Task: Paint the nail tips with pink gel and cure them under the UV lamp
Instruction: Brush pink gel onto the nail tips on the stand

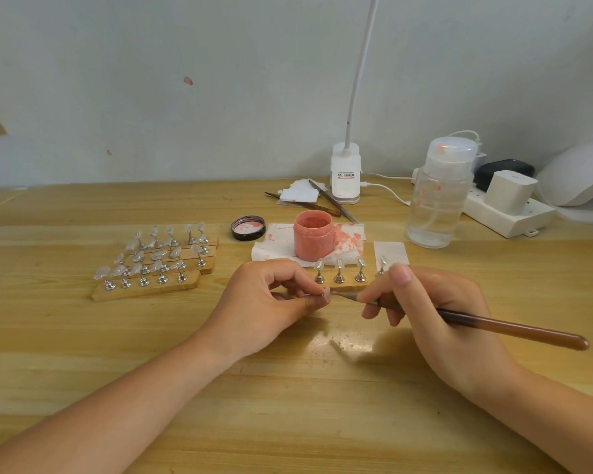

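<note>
Both bare forearms reach in from the near edge and converge at the middle. The left hand [271, 299] is curled, thumb and fingertips pinched together toward the right. The right hand [435, 313] has its fingers curled in a pen grip, thumb raised on top, knuckles facing left.

- A light wooden table [83, 354] stretches in front of me, up to a pale wall.
- To my left, wooden strips [151, 289] with small metal stands holding clear nail tips.
- In the middle, a stained paper towel [351, 239] under an open jar of pink gel [313, 239]; its lid [248, 227] lies just beside.
- Behind, tweezers [332, 205] and white pads [300, 194].
- To my right, a clear pump bottle [437, 196], a white power strip [507, 217], the lamp base [345, 176].
</note>
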